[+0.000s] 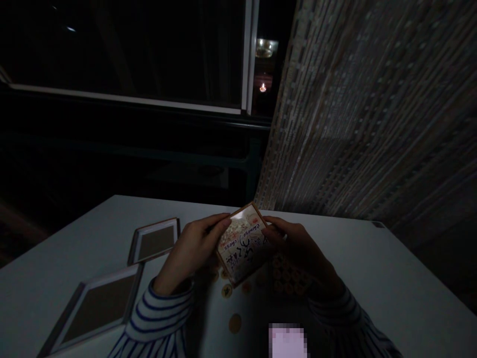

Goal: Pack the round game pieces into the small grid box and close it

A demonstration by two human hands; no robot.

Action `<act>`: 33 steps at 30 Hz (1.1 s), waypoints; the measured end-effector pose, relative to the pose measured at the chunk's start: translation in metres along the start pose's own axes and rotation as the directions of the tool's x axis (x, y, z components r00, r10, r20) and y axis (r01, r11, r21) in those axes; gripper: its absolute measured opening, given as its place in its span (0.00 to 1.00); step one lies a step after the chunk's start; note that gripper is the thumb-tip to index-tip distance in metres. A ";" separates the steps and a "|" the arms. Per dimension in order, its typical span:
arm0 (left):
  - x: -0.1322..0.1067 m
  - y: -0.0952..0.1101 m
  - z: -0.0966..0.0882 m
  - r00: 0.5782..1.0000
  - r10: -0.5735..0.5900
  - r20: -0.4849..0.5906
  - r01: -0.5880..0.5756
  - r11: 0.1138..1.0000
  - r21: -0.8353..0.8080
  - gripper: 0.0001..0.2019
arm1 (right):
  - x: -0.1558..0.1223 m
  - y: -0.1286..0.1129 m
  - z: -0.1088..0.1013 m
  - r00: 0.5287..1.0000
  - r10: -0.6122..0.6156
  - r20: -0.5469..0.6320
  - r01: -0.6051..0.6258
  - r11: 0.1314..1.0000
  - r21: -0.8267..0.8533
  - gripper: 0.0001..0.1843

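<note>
Both of my hands hold a small square box (243,247) printed with drawings and the words "Chinese chess", tilted above a white table (391,278). My left hand (190,253) grips the box's left edge with fingers curled over the top. My right hand (298,248) pinches the right edge. Under the box lie several round wooden chess pieces (234,323), some loose and some in a heap (286,278) beneath my right hand. Both wrists wear striped sleeves.
Two flat framed trays lie on the table's left side, one near (97,308) and one farther (154,241). A bead curtain (365,109) hangs at the right. A dark window with a white frame (246,59) fills the back. The room is dim.
</note>
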State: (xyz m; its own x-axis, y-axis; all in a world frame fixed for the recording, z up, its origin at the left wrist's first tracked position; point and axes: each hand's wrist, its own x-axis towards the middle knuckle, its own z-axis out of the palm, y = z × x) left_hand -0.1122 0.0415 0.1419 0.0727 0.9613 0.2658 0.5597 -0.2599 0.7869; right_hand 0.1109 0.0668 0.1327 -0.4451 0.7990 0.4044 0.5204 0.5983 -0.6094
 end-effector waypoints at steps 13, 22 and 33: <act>-0.002 0.000 0.005 0.998 -0.018 0.054 0.013 0.996 0.084 0.23 | 0.003 -0.001 -0.001 0.989 -0.140 0.054 0.148 0.965 -0.216 0.16; -0.008 0.008 0.005 0.989 0.095 0.111 -0.103 0.992 0.066 0.26 | 0.002 -0.002 0.002 0.965 -0.250 0.074 0.261 0.916 -0.304 0.17; -0.008 0.007 0.002 0.978 0.162 0.134 -0.173 0.982 0.074 0.19 | 0.001 -0.006 0.000 0.966 -0.241 0.092 0.258 0.918 -0.301 0.15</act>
State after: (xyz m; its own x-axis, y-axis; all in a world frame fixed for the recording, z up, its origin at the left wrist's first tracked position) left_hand -0.1070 0.0318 0.1441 0.2727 0.9100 0.3124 0.5979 -0.4146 0.6860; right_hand 0.1073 0.0643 0.1371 -0.6226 0.6219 0.4750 0.5820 0.7737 -0.2502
